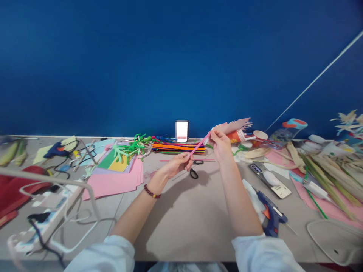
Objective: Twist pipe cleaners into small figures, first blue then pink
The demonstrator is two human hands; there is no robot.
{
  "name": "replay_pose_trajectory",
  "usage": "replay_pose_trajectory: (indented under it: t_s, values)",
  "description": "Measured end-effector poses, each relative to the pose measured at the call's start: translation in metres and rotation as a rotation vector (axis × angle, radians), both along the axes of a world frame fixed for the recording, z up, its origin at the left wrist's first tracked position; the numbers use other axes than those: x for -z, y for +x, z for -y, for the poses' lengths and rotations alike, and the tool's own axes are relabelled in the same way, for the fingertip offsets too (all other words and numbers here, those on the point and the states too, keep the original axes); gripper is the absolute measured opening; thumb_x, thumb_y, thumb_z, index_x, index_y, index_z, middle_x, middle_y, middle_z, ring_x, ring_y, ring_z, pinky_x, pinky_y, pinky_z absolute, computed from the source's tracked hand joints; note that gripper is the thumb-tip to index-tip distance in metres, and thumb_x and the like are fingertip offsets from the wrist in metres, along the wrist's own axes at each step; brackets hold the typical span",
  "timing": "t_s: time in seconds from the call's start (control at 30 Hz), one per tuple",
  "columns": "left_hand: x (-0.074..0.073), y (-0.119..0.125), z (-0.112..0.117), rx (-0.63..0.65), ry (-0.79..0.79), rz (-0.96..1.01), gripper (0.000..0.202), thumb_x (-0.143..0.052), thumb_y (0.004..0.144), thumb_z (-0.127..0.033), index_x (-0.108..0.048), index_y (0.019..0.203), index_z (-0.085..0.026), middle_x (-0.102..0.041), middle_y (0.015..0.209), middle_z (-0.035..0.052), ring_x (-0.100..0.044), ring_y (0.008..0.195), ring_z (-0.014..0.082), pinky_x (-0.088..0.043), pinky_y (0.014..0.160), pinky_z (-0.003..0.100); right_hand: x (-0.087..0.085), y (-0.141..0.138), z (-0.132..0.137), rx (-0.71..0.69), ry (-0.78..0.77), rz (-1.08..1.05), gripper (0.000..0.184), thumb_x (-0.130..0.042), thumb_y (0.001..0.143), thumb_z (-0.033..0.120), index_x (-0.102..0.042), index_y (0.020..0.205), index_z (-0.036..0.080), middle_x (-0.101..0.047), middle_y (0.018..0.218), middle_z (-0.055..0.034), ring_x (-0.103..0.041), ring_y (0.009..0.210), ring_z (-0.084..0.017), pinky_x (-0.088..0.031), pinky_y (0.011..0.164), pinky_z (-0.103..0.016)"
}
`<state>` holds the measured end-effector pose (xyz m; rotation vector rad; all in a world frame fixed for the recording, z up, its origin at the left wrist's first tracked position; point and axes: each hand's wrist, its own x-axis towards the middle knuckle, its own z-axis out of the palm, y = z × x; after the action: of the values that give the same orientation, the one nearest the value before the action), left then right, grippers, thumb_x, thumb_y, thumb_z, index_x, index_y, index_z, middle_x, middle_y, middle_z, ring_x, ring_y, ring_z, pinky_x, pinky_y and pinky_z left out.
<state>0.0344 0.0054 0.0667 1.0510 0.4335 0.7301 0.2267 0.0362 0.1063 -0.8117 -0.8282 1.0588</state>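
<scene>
Between my two hands a pink pipe cleaner is stretched at a slant above the table. My left hand, with a beaded bracelet on its wrist, pinches the lower end. At the upper end, my right hand grips it between thumb and fingers. Below them lies a pair of scissors with black handles, partly hidden by my left hand. Just behind is a bundle of pipe cleaners in orange, purple and other colours. Another thin pink strip rests on the table, passing behind my left hand.
A phone-like white screen stands against the blue wall. Pink paper sheets and green pipe-cleaner pieces lie left, beyond a power strip. To the right are a blue glue gun, a phone, paper cups and dried husks.
</scene>
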Motion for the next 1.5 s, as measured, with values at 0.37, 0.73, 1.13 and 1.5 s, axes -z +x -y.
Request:
replay_pose_trajectory:
  t_s: [0.37, 0.73, 1.13, 1.5]
  values:
    - [0.001, 0.000, 0.001, 0.007, 0.007, -0.021, 0.029, -0.061, 0.081, -0.042, -0.055, 0.087, -0.013, -0.051, 0.055, -0.0018, -0.044, 0.052, 0.0084, -0.035, 0.057, 0.022, 0.001, 0.003, 0.000, 0.031, 0.009, 0.030, 0.029, -0.079, 0.056, 0.036, -0.060, 0.070, 0.018, -0.059, 0.064, 0.0034, -0.048, 0.051, -0.006, -0.041, 0.050, -0.020]
    - [-0.001, 0.001, 0.002, -0.026, 0.009, -0.057, 0.035, -0.062, 0.080, -0.046, -0.056, 0.090, -0.013, -0.052, 0.054, -0.0019, -0.043, 0.050, 0.0074, -0.030, 0.052, 0.021, -0.002, 0.002, 0.001, 0.042, -0.024, -0.014, 0.033, -0.082, 0.051, 0.035, -0.062, 0.069, 0.018, -0.056, 0.059, 0.0048, -0.044, 0.047, -0.004, -0.037, 0.044, -0.017]
    - [-0.002, 0.003, 0.002, -0.047, -0.018, -0.058, 0.036, -0.066, 0.077, -0.045, -0.058, 0.089, -0.012, -0.053, 0.055, -0.0013, -0.042, 0.048, 0.0063, -0.030, 0.050, 0.020, -0.002, 0.002, 0.000, 0.048, -0.027, -0.025, 0.034, -0.082, 0.050, 0.036, -0.061, 0.069, 0.018, -0.055, 0.057, 0.0054, -0.042, 0.045, -0.003, -0.035, 0.042, -0.017]
    - [0.005, -0.006, -0.009, -0.170, 0.095, -0.243, 0.041, -0.054, 0.081, -0.052, -0.061, 0.086, -0.012, -0.052, 0.054, -0.0011, -0.045, 0.052, 0.0091, -0.036, 0.056, 0.022, -0.002, 0.001, 0.001, 0.034, -0.024, 0.016, 0.031, -0.078, 0.058, 0.037, -0.058, 0.073, 0.019, -0.062, 0.070, 0.0017, -0.052, 0.055, -0.008, -0.043, 0.050, -0.021]
